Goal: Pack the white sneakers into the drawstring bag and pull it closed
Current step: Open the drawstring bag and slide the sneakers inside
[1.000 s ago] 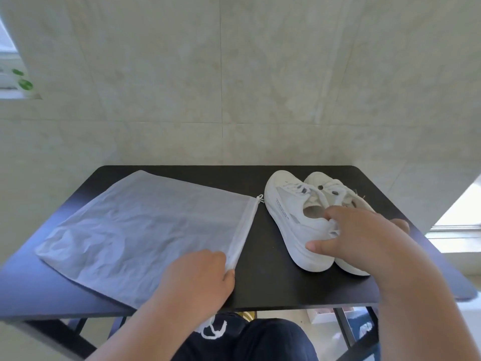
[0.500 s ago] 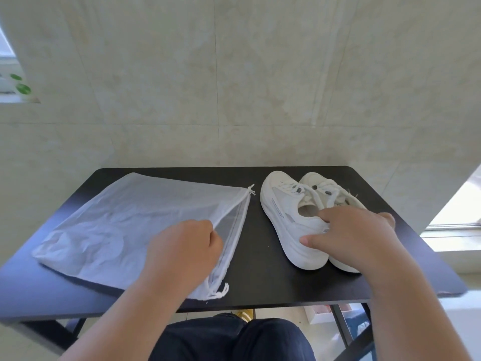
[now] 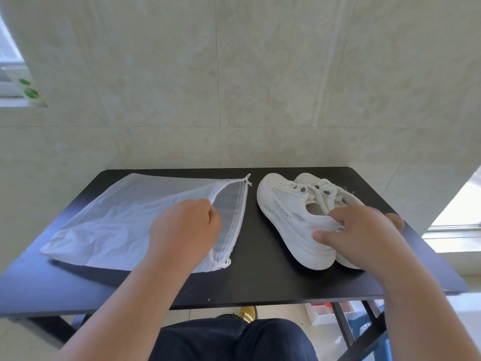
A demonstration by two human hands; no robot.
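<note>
Drawstring bag [image 3: 125, 225] flat on table [image 3: 260, 285] left half; thin, floppy mesh. My left hand [image 3: 186, 227] pinches upper hem, mouth lifted. Sneakers [image 3: 299, 217] near right edge: light, stiff soles. Right hand [image 3: 361, 230] clamps both heels, best hold.

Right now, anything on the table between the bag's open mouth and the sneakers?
Nothing: the head view shows only bare black table between the drawstring bag mouth and the nearer white sneaker.
</note>
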